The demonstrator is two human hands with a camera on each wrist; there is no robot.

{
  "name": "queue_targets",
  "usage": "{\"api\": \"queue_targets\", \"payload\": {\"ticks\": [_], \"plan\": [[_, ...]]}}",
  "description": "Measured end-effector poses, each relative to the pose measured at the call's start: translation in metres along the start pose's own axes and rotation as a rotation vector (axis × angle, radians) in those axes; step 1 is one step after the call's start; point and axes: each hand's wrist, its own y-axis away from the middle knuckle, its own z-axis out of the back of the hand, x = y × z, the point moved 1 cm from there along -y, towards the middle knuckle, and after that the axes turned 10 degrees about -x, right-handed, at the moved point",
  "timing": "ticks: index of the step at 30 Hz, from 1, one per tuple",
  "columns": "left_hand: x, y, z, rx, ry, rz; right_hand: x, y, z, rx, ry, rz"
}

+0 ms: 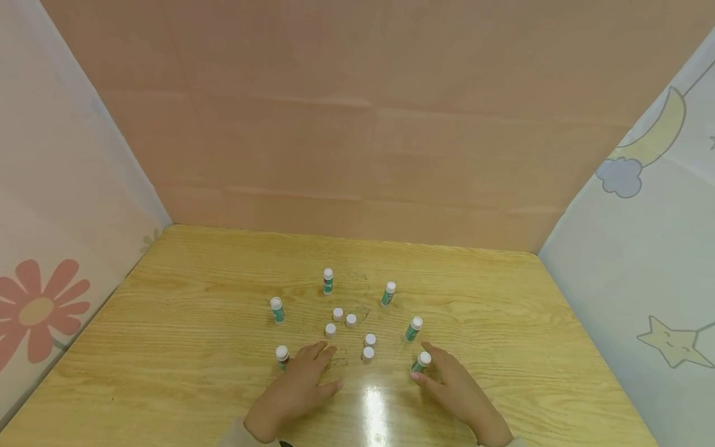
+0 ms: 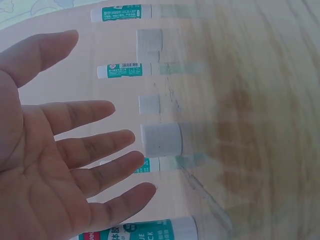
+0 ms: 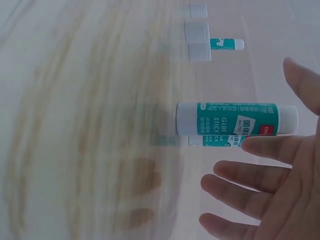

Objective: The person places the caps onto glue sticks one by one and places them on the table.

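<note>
Left hand (image 1: 300, 380) and right hand (image 1: 451, 381) spread, fingers apart; the glue stick (image 3: 235, 119) (probably light, stiff, slick) should suit a mid-body pinch.

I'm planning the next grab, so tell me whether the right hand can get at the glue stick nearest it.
Probably yes: the right hand is right beside that glue stick, its fingers spread, and nothing visible stands between.

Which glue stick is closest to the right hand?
The near-right glue stick: it stands in the gap between the thumb and index finger of the right hand. The other five stand outside that gap.
</note>
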Motion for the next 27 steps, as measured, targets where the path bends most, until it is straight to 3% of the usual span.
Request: {"api": "queue_targets", "payload": {"ticks": [18,27], "plan": [[0.0014,0.0010,-0.0036,0.015,-0.014,0.033,-0.0025,0.0012,-0.0050,-0.003,-0.069,-0.024],[0.0009,0.0012,-0.0049,0.028,0.009,0.065,-0.0043,-0.0006,-0.0050,-0.009,-0.127,0.021]]}}
